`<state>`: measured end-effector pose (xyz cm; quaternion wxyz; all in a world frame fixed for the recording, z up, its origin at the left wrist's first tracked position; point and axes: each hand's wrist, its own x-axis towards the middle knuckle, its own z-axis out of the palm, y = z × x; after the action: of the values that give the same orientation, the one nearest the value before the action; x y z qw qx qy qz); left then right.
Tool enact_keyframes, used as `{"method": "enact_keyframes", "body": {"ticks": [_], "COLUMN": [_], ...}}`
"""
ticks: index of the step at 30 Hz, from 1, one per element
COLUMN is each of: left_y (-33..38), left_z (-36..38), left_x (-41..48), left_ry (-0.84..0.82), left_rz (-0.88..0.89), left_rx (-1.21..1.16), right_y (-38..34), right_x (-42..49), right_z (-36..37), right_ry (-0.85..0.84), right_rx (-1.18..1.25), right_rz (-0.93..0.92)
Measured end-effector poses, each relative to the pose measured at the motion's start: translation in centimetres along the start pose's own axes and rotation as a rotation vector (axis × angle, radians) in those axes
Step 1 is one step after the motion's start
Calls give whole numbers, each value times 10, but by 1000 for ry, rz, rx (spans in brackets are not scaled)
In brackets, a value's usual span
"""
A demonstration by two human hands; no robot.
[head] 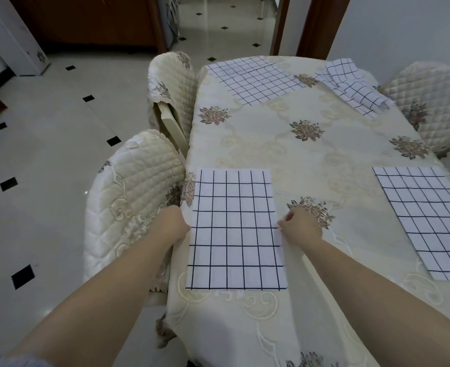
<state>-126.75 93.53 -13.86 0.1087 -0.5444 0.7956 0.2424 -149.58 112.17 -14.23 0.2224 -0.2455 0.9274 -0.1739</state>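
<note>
So we've got the big dining table under its cream floral tablecloth, with quilted chair covers tucked in along the left side. Three other grid cloths sit well away from us: a flat one at the far end, a rumpled one at the far right corner, and another flat one off to the right. The one we're on is the white checked cloth, lying flat at the near left edge of the table. Its long axis runs straight away from us, with the short ends nearest and farthest. It sits right between our hands. Our left hand is against the left long edge about halfway up, with the fingers hidden behind the hand, so we can't tell if it's gripping. Our right hand is at the opposite long edge at the same height, fingers curled and pinching that edge.
</note>
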Motion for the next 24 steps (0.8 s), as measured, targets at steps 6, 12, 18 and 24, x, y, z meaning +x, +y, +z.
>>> {"method": "enact_keyframes", "body": {"ticks": [6,12,18,24], "left_y": [29,20,19,17], "left_z": [25,58,57,58], "left_x": [-20,-27,-32,-32], "left_ry": [11,-130,-169,-155], "left_rz": [346,383,346,368], "left_rx": [351,501,458,427], "right_y": [-40,-53,-26,17], "right_x": [-31,-61,-52,-45], "right_z": [50,87,75,46], "right_ry": [-128,-342,-324,-281], "right_rx": [-195,-419,-493,-442], "right_rz": [-465,-617,-492,-366]}}
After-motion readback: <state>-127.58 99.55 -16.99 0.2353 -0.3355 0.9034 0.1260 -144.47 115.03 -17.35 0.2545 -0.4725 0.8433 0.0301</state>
